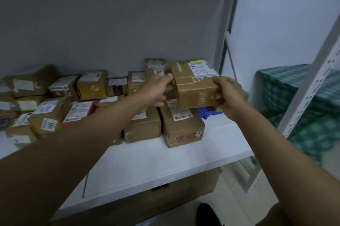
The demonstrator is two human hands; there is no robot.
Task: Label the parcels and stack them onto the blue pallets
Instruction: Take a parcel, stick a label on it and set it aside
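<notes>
the cardboard parcel [195,84] hangs in the air between both hands, above the far right end of the white shelf [165,161] and just over the labelled boxes that lie there. the right hand [230,95] grips its near right corner, thumb curled onto the front face and fingers [218,96] wrapped under and around the edge. the left hand [158,89] touches the parcel's left side at the top edge; its fingers look curled, but whether they truly pinch the box or only steady it is hard to tell, since the fingertips are lost behind the parcel and the blur.

the parcel's long axis runs away from the person, slightly tilted, with a white shipping label [201,69] on its far top face. so it seems already labelled and ready for stacking. a small patch of blue pallet [206,112] shows directly beneath the parcel, just right of the long brown box [182,124] with the red marks. that is the relation that matters: the free spot lies straight down from the parcel, nearer the right hand, so lowering it there looks like the next step.

most of the pallet is hidden under the boxes, and the print on the labels is too blurred to read.
</notes>
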